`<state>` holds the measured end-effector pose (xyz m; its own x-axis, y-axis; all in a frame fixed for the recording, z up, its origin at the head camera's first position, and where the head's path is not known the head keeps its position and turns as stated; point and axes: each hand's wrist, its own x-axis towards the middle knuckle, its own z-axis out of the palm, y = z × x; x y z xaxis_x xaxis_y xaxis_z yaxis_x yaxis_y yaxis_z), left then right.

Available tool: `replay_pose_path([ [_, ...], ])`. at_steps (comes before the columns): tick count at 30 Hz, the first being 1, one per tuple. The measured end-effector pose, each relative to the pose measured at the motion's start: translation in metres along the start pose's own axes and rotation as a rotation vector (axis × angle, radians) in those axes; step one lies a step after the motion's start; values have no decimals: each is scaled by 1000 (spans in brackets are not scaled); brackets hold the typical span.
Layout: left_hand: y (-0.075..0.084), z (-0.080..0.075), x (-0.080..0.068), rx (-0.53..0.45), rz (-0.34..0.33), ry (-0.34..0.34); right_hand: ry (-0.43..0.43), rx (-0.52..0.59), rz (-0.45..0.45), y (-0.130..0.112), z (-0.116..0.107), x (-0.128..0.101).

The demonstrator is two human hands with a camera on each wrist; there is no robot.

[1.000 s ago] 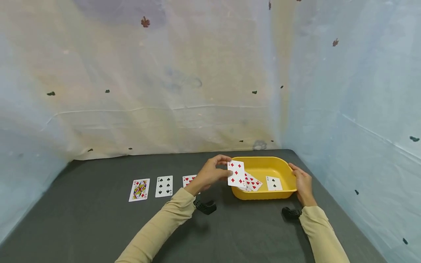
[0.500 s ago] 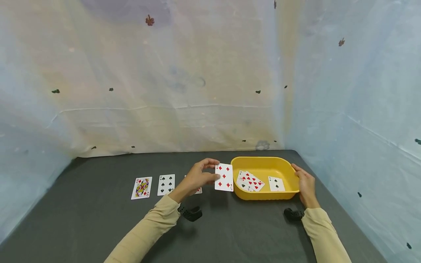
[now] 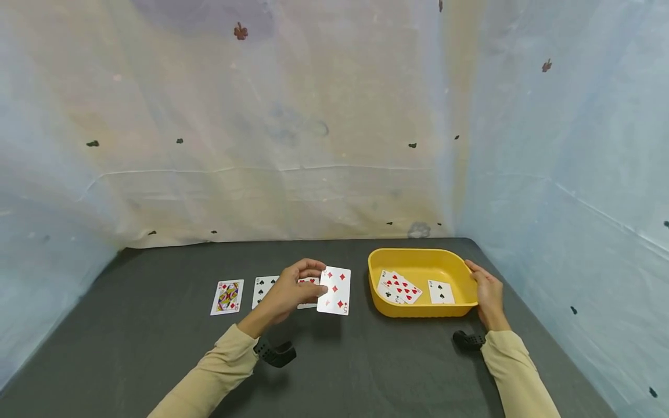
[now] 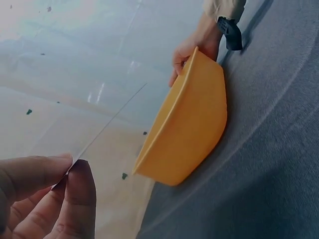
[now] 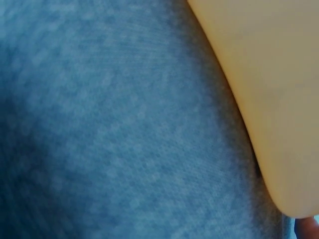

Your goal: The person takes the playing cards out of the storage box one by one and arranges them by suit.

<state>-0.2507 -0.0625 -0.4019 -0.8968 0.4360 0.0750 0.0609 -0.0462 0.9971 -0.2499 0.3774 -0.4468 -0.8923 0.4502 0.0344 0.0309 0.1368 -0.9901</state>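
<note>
- Five of diamonds point(image 3: 334, 291): a playing card pinched face-up between the thumb and fingers of the left hand point(image 3: 288, 292), just above the dark grey table point(image 3: 366, 360), near the table's centre.
- A second ago this card was over the left rim of the yellow tray point(image 3: 421, 307). Now it has travelled toward 9 o'clock and sits clear of the tray, beside the row of cards. As a judgement, the card is being carried out of the tray to join that row at its right end.
- The right hand point(image 3: 487, 292) has not moved. It rests against the tray's right rim, at 3 o'clock from the tray, fingers lightly curved round the edge, steadying it.
- In the left wrist view the fingertips point(image 4: 79, 194) press together on the card's thin edge, with the tray's outer wall point(image 4: 189, 129) beyond.
- Counts: three cards lie in the row on the table, namely a queen of diamonds point(image 3: 227, 296), a black spade card point(image 3: 263, 288) and a red heart card point(image 3: 308, 283) partly hidden by the left hand.
- One card is in the air.
- In the tray, an overlapping pile of cards point(image 3: 398, 287) lies at 9 o'clock, its number unclear, and a single spade card point(image 3: 441, 292) lies at 3 o'clock.
- One tray, two hands, two beige sleeves.
</note>
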Motion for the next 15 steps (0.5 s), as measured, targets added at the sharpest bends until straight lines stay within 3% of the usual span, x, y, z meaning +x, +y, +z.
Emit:
replay_pose_path([
  [15,0,-25,-24,56,14,27,10,35,0,0,0,-2],
])
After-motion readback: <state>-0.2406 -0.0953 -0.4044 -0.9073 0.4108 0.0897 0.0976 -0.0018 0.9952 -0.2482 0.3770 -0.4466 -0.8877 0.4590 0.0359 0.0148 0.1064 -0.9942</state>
